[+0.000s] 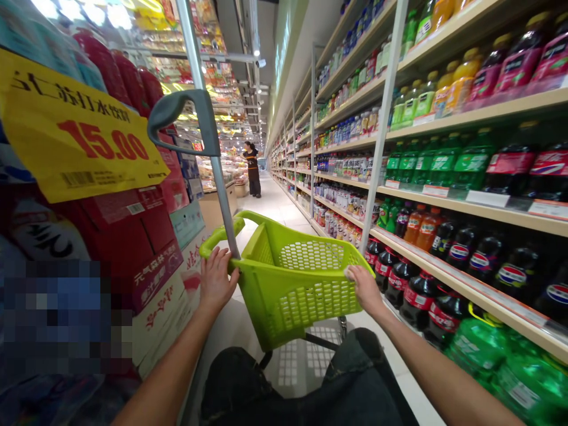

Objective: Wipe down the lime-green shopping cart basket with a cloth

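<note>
A lime-green plastic shopping cart [302,290] with perforated sides stands tilted in front of my knees. No goods show in the part of its basket that I can see. My left hand [217,281] holds its near left corner, at the foot of a grey metal pole [225,207]. High on that pole sits a dark grey loop handle [208,121]. On the opposite side, my right hand [366,289] is closed over the basket's rim. A small whitish patch shows at its fingertips; I cannot tell what it is.
Drink shelves [470,207] line the right, with green soda bottles [461,160] and cola bottles [474,251]. Stacked cartons [155,254] and a yellow price sign [89,127] stand close on the left. A person [252,168] stands farther down the tiled aisle [277,198].
</note>
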`<control>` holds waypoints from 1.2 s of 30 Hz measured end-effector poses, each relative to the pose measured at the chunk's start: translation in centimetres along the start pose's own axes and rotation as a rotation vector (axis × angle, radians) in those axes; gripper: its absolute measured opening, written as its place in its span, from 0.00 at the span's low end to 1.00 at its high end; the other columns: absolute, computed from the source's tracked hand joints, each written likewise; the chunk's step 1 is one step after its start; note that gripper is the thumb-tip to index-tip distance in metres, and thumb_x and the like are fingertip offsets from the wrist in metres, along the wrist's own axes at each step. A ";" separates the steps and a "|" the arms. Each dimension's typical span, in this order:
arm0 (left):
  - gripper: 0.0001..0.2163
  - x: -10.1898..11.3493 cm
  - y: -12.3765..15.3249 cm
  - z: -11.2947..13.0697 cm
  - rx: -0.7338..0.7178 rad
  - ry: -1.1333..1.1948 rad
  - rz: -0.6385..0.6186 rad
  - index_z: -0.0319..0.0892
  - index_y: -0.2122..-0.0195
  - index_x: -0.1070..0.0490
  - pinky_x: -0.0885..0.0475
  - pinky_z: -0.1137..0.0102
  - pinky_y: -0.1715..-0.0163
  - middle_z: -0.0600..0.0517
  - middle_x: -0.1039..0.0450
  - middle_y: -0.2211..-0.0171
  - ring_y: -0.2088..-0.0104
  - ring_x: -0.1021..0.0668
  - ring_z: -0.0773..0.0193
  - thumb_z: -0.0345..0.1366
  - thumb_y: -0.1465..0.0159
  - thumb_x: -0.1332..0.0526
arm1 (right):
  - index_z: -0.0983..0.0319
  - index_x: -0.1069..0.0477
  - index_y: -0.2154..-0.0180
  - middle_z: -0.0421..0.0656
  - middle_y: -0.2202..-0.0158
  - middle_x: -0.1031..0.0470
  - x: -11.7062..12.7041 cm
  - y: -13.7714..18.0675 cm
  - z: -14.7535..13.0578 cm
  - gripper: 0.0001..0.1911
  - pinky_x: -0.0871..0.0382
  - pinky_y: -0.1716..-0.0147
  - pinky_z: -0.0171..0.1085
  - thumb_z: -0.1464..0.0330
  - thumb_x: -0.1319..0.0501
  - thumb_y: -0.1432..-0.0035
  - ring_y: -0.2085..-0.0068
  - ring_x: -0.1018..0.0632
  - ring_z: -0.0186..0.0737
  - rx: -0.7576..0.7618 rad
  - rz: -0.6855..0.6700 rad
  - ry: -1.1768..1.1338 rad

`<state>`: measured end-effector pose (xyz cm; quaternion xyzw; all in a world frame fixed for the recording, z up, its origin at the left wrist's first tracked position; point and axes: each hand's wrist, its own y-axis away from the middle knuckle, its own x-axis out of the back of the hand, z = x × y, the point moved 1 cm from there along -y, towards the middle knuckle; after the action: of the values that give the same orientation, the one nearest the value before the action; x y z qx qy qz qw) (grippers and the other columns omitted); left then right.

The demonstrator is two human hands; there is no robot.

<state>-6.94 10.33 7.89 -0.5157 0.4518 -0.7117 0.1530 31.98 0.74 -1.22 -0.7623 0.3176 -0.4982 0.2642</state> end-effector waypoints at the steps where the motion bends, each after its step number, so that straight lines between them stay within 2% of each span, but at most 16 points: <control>1: 0.17 0.0 0.0 0.0 0.003 0.001 0.007 0.38 0.53 0.37 0.53 0.52 0.44 0.42 0.37 0.47 0.43 0.41 0.51 0.37 0.43 0.49 | 0.64 0.32 0.57 0.50 0.58 0.30 0.8 0.1 1.3 0.20 0.38 0.52 0.49 0.77 0.54 0.50 0.53 0.31 0.45 -0.036 0.024 0.018; 2: 0.18 -0.1 0.0 0.0 0.007 0.003 0.016 0.38 0.53 0.37 0.53 0.52 0.44 0.42 0.36 0.48 0.43 0.41 0.51 0.37 0.43 0.49 | 0.64 0.32 0.57 0.50 0.59 0.30 1.2 0.2 1.9 0.20 0.39 0.52 0.49 0.78 0.55 0.50 0.54 0.31 0.45 -0.061 0.044 0.031; 4: 0.18 -0.1 -0.1 0.1 0.014 0.011 0.028 0.39 0.53 0.37 0.53 0.53 0.44 0.43 0.36 0.48 0.43 0.41 0.51 0.37 0.43 0.49 | 0.64 0.33 0.57 0.49 0.59 0.30 0.5 0.2 1.3 0.21 0.39 0.52 0.48 0.78 0.55 0.50 0.54 0.31 0.44 -0.069 0.056 0.034; 8: 0.18 -0.1 -0.2 0.0 0.017 0.032 0.015 0.39 0.52 0.37 0.52 0.52 0.44 0.42 0.35 0.48 0.43 0.41 0.50 0.37 0.44 0.49 | 0.61 0.33 0.56 0.45 0.55 0.30 -3.3 -0.4 -3.6 0.19 0.39 0.50 0.42 0.76 0.52 0.48 0.51 0.32 0.40 0.062 -0.019 -0.024; 10: 0.18 -0.1 -0.2 -0.2 0.010 0.036 0.005 0.39 0.52 0.37 0.53 0.51 0.44 0.42 0.36 0.48 0.43 0.41 0.50 0.37 0.43 0.49 | 0.58 0.33 0.55 0.42 0.53 0.30 -3.9 -0.5 -4.5 0.19 0.39 0.50 0.40 0.75 0.50 0.49 0.50 0.32 0.38 0.124 -0.059 -0.061; 12: 0.18 0.0 -0.2 -0.4 0.003 0.038 -0.005 0.40 0.52 0.38 0.53 0.50 0.44 0.42 0.37 0.47 0.43 0.42 0.50 0.37 0.43 0.50 | 0.58 0.32 0.55 0.42 0.53 0.30 -2.9 -0.4 -3.3 0.20 0.38 0.50 0.41 0.75 0.51 0.49 0.50 0.32 0.38 0.115 -0.055 -0.073; 16: 0.18 -0.1 0.0 -0.2 0.002 0.041 0.005 0.39 0.52 0.37 0.53 0.50 0.44 0.42 0.37 0.47 0.42 0.42 0.50 0.37 0.43 0.50 | 0.64 0.33 0.56 0.50 0.58 0.29 1.0 0.1 1.8 0.21 0.36 0.53 0.49 0.76 0.54 0.51 0.54 0.30 0.45 -0.047 0.055 -0.021; 18: 0.18 -0.2 0.1 0.1 0.006 0.033 0.019 0.38 0.52 0.37 0.54 0.50 0.44 0.41 0.37 0.47 0.42 0.42 0.50 0.36 0.44 0.50 | 0.65 0.33 0.56 0.52 0.58 0.30 1.3 0.3 2.1 0.21 0.36 0.54 0.51 0.76 0.55 0.50 0.54 0.29 0.47 -0.089 0.086 -0.010; 20: 0.18 -0.2 0.1 0.3 0.013 0.019 0.021 0.38 0.52 0.37 0.54 0.50 0.43 0.41 0.38 0.47 0.42 0.43 0.50 0.36 0.44 0.50 | 0.64 0.34 0.55 0.51 0.57 0.29 -0.1 0.4 0.0 0.21 0.36 0.52 0.50 0.76 0.54 0.50 0.53 0.30 0.45 -0.062 0.069 -0.027; 24: 0.19 0.3 -0.2 0.4 0.010 0.022 -0.026 0.38 0.51 0.38 0.54 0.49 0.43 0.41 0.39 0.46 0.41 0.43 0.50 0.35 0.44 0.48 | 0.61 0.36 0.51 0.47 0.49 0.34 -4.6 0.3 -7.6 0.25 0.40 0.47 0.47 0.78 0.53 0.51 0.45 0.36 0.41 0.182 -0.056 -0.198; 26: 0.19 0.8 0.1 0.3 0.002 0.062 -0.042 0.37 0.51 0.39 0.53 0.50 0.43 0.41 0.41 0.44 0.41 0.44 0.51 0.33 0.45 0.48 | 0.62 0.36 0.50 0.48 0.47 0.35 -5.5 0.0 -10.1 0.27 0.41 0.47 0.48 0.79 0.53 0.53 0.44 0.37 0.42 0.243 -0.092 -0.281; 30: 0.17 1.4 2.3 1.5 0.094 0.308 0.048 0.38 0.52 0.38 0.48 0.55 0.43 0.40 0.44 0.43 0.41 0.44 0.54 0.32 0.44 0.48 | 0.64 0.34 0.53 0.50 0.52 0.31 -4.6 -1.2 -11.6 0.24 0.41 0.47 0.49 0.77 0.53 0.54 0.49 0.32 0.45 0.031 -0.002 -0.359; 32: 0.15 1.0 4.1 3.4 0.198 0.558 0.005 0.40 0.55 0.36 0.45 0.57 0.44 0.42 0.40 0.46 0.43 0.39 0.55 0.33 0.44 0.48 | 0.64 0.34 0.54 0.50 0.54 0.30 -4.0 -1.5 -12.9 0.23 0.38 0.49 0.48 0.75 0.52 0.54 0.51 0.30 0.45 -0.068 0.028 -0.452; 33: 0.14 0.6 5.0 4.7 0.259 0.727 -0.076 0.41 0.57 0.35 0.43 0.58 0.45 0.43 0.36 0.49 0.46 0.35 0.56 0.34 0.45 0.46 | 0.64 0.34 0.54 0.49 0.55 0.28 -4.0 -1.6 -14.0 0.23 0.36 0.51 0.46 0.75 0.52 0.53 0.53 0.28 0.45 -0.091 0.009 -0.524; 34: 0.14 0.1 5.7 6.0 0.366 0.905 -0.173 0.42 0.57 0.35 0.39 0.59 0.47 0.44 0.34 0.51 0.48 0.32 0.57 0.36 0.45 0.45 | 0.63 0.34 0.54 0.47 0.56 0.27 -4.0 -1.5 -15.3 0.22 0.34 0.53 0.44 0.74 0.52 0.53 0.55 0.27 0.44 -0.100 -0.033 -0.606; 36: 0.16 -0.8 6.8 8.4 0.694 1.281 -0.325 0.43 0.57 0.35 0.33 0.61 0.55 0.45 0.30 0.55 0.54 0.27 0.57 0.40 0.46 0.43 | 0.62 0.34 0.54 0.46 0.58 0.26 -4.4 -1.2 -18.1 0.22 0.30 0.58 0.41 0.74 0.53 0.51 0.59 0.25 0.42 -0.100 -0.131 -0.736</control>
<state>-0.96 3.06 2.48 0.0176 0.1199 -0.9882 -0.0932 14.16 3.23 3.62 -0.9210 0.1759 -0.1909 0.2906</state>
